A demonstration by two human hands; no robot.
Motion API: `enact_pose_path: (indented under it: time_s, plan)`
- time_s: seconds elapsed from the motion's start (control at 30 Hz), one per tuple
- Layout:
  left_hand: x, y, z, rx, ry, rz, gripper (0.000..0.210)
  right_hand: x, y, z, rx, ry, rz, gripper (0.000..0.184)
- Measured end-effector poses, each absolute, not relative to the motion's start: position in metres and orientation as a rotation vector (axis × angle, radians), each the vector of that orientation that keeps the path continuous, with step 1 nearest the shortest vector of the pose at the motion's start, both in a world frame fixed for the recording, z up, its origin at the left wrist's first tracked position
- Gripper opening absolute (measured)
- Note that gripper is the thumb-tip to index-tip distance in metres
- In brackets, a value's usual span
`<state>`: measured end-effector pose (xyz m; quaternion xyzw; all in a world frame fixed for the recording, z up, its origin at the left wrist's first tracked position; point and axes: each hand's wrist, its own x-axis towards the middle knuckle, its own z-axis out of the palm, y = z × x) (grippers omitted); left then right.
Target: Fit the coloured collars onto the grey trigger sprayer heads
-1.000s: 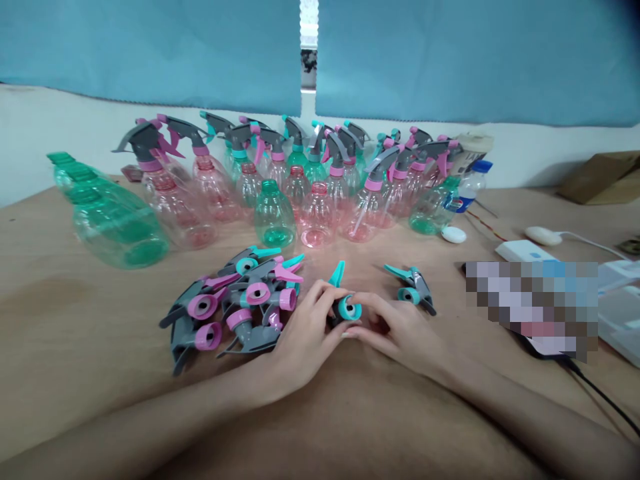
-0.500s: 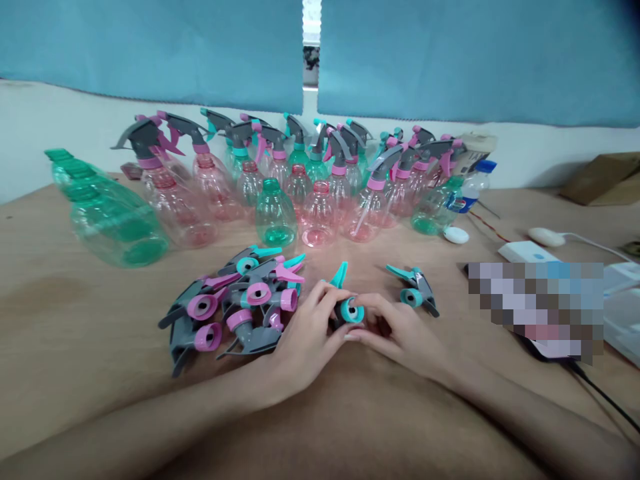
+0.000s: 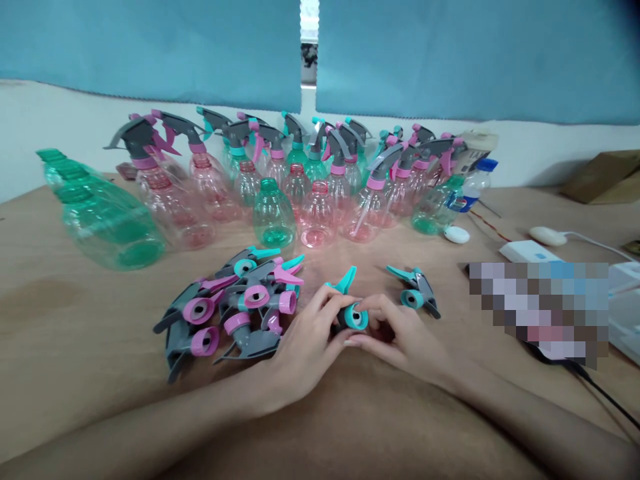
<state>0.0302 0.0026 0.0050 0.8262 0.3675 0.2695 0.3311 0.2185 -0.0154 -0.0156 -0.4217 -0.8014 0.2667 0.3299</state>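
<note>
Between my hands is a grey spray trigger head with a turquoise collar (image 3: 357,319), the collar's open end facing me and its turquoise lever pointing up. My left hand (image 3: 313,333) is closed around its grey body, which is mostly hidden. The fingers of my right hand (image 3: 400,333) curl at the collar, forefinger at its rim and thumb below. To the left lies a pile of grey spray heads (image 3: 250,320) with pink and turquoise collars. Just right of my right hand, another turquoise-collared spray head (image 3: 414,297) lies alone on the table.
Pink and green spray bottles (image 3: 317,217) stand in rows behind, some topped with trigger heads, others uncapped. Green bottles (image 3: 110,227) stand at the left. A Pepsi bottle (image 3: 473,190), white device (image 3: 533,259), blurred-out phone (image 3: 545,317) and cardboard box (image 3: 605,177) are at the right.
The held spray head has tilted slightly and shifted a little right and down, its lever leaning more to the right. Both hands keep their hold; the view has shifted slightly.
</note>
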Motion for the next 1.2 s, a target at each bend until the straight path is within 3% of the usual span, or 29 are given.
enact_pose_path:
  time_s: [1.2]
  plan:
    - [0.0315,0.0044,0.0046,2.167,1.015,0.826,0.024,0.2186,-0.0141,-0.0112,-1.06,-2.115,0.255,0.025]
